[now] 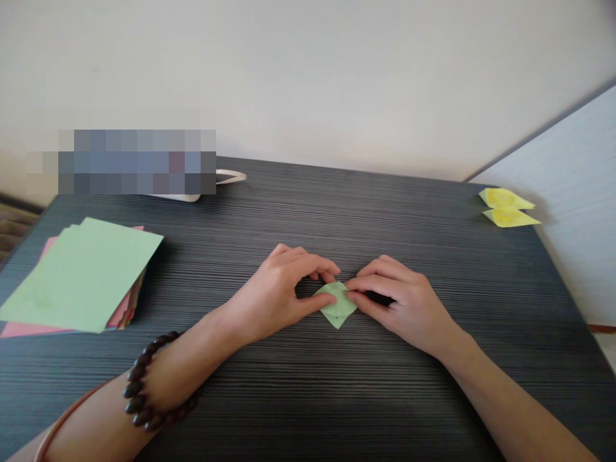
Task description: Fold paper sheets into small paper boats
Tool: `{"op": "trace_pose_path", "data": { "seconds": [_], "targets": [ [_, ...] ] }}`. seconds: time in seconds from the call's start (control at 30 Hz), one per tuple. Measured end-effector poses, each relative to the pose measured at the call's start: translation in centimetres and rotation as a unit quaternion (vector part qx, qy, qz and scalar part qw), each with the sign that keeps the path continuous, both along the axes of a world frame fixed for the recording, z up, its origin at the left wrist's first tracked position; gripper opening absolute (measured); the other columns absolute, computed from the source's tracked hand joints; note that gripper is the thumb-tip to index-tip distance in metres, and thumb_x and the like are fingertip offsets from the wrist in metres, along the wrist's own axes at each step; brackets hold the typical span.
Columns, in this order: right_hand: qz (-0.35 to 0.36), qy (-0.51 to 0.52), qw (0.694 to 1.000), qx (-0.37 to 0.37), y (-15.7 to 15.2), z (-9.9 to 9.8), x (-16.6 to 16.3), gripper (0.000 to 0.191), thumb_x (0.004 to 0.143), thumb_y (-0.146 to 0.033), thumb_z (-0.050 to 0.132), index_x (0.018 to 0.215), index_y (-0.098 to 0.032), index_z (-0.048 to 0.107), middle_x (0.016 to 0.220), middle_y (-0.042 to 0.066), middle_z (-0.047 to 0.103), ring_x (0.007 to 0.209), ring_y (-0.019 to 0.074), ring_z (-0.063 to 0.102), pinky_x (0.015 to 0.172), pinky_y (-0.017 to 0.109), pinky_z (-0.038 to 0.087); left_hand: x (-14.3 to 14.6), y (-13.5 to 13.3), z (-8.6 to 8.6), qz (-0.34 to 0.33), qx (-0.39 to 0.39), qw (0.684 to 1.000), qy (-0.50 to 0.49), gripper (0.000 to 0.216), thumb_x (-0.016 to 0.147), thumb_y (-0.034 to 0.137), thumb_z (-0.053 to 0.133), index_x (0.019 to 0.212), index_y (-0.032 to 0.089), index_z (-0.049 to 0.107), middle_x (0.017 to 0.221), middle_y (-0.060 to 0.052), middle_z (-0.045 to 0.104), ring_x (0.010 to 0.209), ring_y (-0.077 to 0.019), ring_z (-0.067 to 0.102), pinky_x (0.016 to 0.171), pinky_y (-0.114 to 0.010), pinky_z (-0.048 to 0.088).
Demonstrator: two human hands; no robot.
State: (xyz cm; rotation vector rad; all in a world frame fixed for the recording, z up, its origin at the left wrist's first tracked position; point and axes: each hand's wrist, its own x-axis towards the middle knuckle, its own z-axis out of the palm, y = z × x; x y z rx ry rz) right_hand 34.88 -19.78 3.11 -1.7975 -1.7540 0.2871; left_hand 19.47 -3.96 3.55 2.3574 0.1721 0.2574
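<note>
A small folded piece of green paper [338, 311] sits between my hands, one corner pointing toward me. My left hand [283, 282] grips its left side, with the thumb lying on top and the fingers curled at the far edge. On the right side, my right hand [404, 295] pinches the paper's edge between thumb and fingertips. Crease lines show on the paper near its lower half. The fingertips cover part of its upper edges.
A stack of coloured paper sheets [81, 276], green on top, lies at the left of the dark wood-grain table [298, 398]. Two folded yellow paper pieces [510, 217] rest at the far right edge. A blurred-out object [137, 163] stands at the back left by the wall [337, 83].
</note>
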Motion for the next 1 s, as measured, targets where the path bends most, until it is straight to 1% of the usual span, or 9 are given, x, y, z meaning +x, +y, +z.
{"op": "trace_pose_path", "data": {
  "seconds": [0.07, 0.17, 0.33, 0.43, 0.53, 0.63, 0.7, 0.83, 1.0],
  "targets": [
    [-0.014, -0.011, 1.000, 0.020, -0.1, -0.2, -0.4, 0.012, 0.087, -0.020, 0.056, 0.090, -0.020, 0.067, 0.082, 0.004, 0.062, 0.074, 0.0144, 0.055, 0.066, 0.029, 0.047, -0.2, 0.3, 0.0, -0.005, 0.021, 1.000, 0.014, 0.026, 0.078, 0.027, 0.069, 0.102, 0.021, 0.060, 0.092, 0.002, 0.068, 0.084, -0.0151, 0.057, 0.080, -0.031, 0.036],
    [-0.019, -0.023, 0.999, 0.031, -0.4, -0.5, -0.7, 0.013, 0.086, -0.019, 0.056, 0.093, -0.020, 0.068, 0.085, 0.005, 0.063, 0.076, 0.0141, 0.057, 0.067, 0.029, 0.049, -0.3, 0.6, -0.1, -0.009, 0.038, 0.999, 0.019, 0.021, 0.079, 0.031, 0.068, 0.096, 0.020, 0.062, 0.085, 0.001, 0.067, 0.085, -0.0162, 0.056, 0.078, -0.031, 0.035],
    [0.010, -0.027, 0.999, 0.031, -1.0, -0.7, 0.0, 0.018, 0.086, -0.020, 0.057, 0.101, -0.022, 0.067, 0.087, 0.004, 0.065, 0.077, 0.0138, 0.060, 0.069, 0.029, 0.051, -0.4, 0.4, 0.0, -0.033, 0.049, 0.998, 0.016, 0.009, 0.084, 0.029, 0.062, 0.088, 0.022, 0.065, 0.081, 0.002, 0.066, 0.082, -0.0152, 0.053, 0.075, -0.031, 0.034],
    [0.030, -0.017, 0.999, 0.033, -1.2, -0.7, 0.4, 0.023, 0.085, -0.021, 0.059, 0.107, -0.024, 0.065, 0.091, 0.004, 0.065, 0.079, 0.0134, 0.061, 0.070, 0.028, 0.052, -0.4, 0.2, -0.1, -0.045, 0.057, 0.997, 0.007, 0.009, 0.087, 0.027, 0.059, 0.086, 0.022, 0.065, 0.083, 0.001, 0.066, 0.082, -0.0157, 0.052, 0.076, -0.031, 0.035],
    [0.038, -0.014, 0.999, 0.034, -1.4, -0.7, 0.5, 0.025, 0.085, -0.018, 0.059, 0.108, -0.024, 0.065, 0.091, 0.004, 0.065, 0.080, 0.0136, 0.060, 0.071, 0.029, 0.052, -0.6, 0.2, -0.5, -0.063, 0.065, 0.996, -0.025, 0.014, 0.090, 0.026, 0.054, 0.088, 0.021, 0.066, 0.086, -0.002, 0.064, 0.083, -0.0156, 0.052, 0.077, -0.031, 0.039],
    [0.045, -0.020, 0.998, 0.033, -1.4, -0.8, 0.5, 0.021, 0.085, -0.016, 0.059, 0.103, -0.023, 0.066, 0.089, 0.004, 0.065, 0.078, 0.0134, 0.059, 0.071, 0.030, 0.050, -0.9, 0.6, -0.6, -0.101, 0.072, 0.991, -0.052, 0.016, 0.091, 0.023, 0.050, 0.091, 0.020, 0.067, 0.088, -0.003, 0.063, 0.083, -0.0144, 0.053, 0.077, -0.028, 0.042],
    [0.051, -0.027, 0.998, 0.034, -1.5, -0.8, 0.5, 0.020, 0.085, -0.015, 0.058, 0.101, -0.024, 0.068, 0.088, 0.003, 0.065, 0.076, 0.0128, 0.058, 0.069, 0.029, 0.050, -1.0, 0.9, -0.5, -0.127, 0.078, 0.988, -0.050, 0.017, 0.091, 0.021, 0.050, 0.095, 0.021, 0.067, 0.091, -0.004, 0.064, 0.085, -0.0144, 0.054, 0.079, -0.028, 0.044],
    [0.057, -0.053, 0.996, 0.033, -1.6, -0.6, 0.4, 0.023, 0.086, -0.016, 0.056, 0.104, -0.026, 0.067, 0.087, 0.002, 0.066, 0.075, 0.0126, 0.058, 0.067, 0.028, 0.048, -1.2, 1.2, 0.0, -0.161, 0.090, 0.982, -0.041, 0.023, 0.091, 0.017, 0.048, 0.104, 0.023, 0.066, 0.095, -0.005, 0.065, 0.086, -0.0157, 0.054, 0.080, -0.031, 0.046],
    [0.068, -0.092, 0.993, 0.006, -1.7, -0.2, 0.3, 0.024, 0.087, -0.016, 0.054, 0.105, -0.024, 0.067, 0.087, 0.004, 0.065, 0.074, 0.0140, 0.058, 0.066, 0.030, 0.048, -1.4, 1.3, 0.3, -0.189, 0.116, 0.974, -0.053, 0.025, 0.091, 0.012, 0.045, 0.107, 0.019, 0.063, 0.099, -0.007, 0.066, 0.089, -0.0169, 0.053, 0.080, -0.031, 0.047]
  ]
}}
